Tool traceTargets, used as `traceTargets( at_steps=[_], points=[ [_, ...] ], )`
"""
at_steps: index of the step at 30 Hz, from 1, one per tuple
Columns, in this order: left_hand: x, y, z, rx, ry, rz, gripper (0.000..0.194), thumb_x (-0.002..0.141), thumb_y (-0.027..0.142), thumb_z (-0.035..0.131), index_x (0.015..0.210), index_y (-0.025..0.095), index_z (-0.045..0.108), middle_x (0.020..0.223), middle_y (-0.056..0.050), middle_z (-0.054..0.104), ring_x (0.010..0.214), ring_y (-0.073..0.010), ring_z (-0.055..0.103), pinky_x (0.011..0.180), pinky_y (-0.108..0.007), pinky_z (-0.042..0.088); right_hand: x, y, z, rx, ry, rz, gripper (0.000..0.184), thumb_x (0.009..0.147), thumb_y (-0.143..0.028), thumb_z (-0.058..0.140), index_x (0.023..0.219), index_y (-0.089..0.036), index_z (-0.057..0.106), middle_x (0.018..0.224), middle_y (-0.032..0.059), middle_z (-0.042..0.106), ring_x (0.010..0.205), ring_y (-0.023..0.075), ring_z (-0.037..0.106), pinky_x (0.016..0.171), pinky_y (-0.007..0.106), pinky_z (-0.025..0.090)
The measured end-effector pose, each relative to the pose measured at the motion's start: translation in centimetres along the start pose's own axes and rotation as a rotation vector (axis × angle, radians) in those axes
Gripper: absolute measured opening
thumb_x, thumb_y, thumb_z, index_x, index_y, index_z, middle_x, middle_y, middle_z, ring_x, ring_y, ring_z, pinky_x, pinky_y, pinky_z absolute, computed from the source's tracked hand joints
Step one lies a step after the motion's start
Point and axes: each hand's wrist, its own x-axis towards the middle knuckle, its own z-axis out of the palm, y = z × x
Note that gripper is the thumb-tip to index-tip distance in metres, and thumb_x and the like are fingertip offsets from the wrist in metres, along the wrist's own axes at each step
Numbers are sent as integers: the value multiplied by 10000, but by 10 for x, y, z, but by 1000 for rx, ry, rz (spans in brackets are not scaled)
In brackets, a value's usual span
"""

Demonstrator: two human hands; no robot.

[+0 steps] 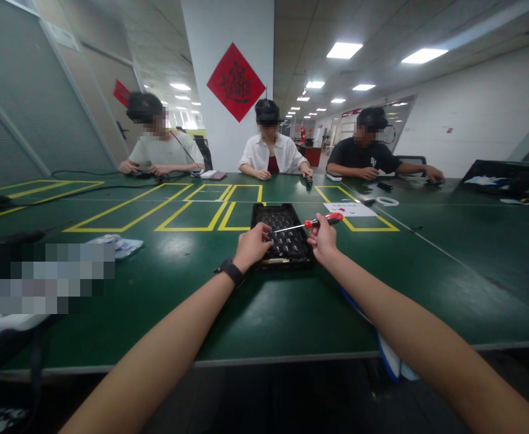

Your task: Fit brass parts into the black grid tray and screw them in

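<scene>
In the head view, my right hand (324, 241) is wrapped round a screwdriver (334, 218) with a red and black handle. Its thin metal shaft points left across a black tray (297, 220). Rows of small shiny pieces lie inside the tray, too small to name. My left hand (252, 246), with a dark band on the wrist, is over the tray's left side. Its fingers are pinched together at the screwdriver's tip, and what they hold there is too small to make out. A pale strip (276, 261) lies along the tray's near edge.
The green table (192, 313) carries yellow tape outlines. A white sheet (349, 209) lies beyond my right hand, with a tape roll (387, 201) farther right. A clear packet (126, 248) is at left. Three people sit across the table.
</scene>
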Motion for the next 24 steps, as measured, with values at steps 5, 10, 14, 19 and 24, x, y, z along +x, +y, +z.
traceTargets(
  at_steps=[5,10,14,19,24],
  points=[
    [3,-1,2,-82,17,-22,210,695,269,640,889,193,619,714,-9,640,667,-147,577,672,-272,414,1,1,0,-12,5,-1,316,752,-335,557,587,-199,324,386,-94,323,308,26,233,267,140,160],
    [4,0,2,-118,26,-33,175,691,273,633,832,176,671,726,-34,663,650,-153,574,626,-266,409,0,1,-1,27,2,-12,325,753,-332,552,577,-197,315,385,-93,321,306,27,234,271,148,156],
    [5,-1,2,-143,35,-38,182,703,268,605,827,172,697,738,-56,679,669,-175,590,619,-275,417,0,1,-1,47,4,-19,326,756,-328,546,573,-197,310,385,-94,312,303,29,235,270,152,155],
    [5,-2,3,-135,22,-37,215,732,250,549,853,177,711,752,-59,693,652,-174,588,620,-276,426,0,3,-1,13,-9,-64,284,739,-332,571,621,-201,348,395,-102,322,306,30,244,273,147,166],
    [5,0,2,-137,6,-60,226,732,237,535,854,179,717,756,-52,701,629,-167,582,614,-269,427,-1,5,0,-26,-26,-128,259,738,-355,577,670,-207,374,400,-107,332,308,31,244,282,147,181]
  ],
)
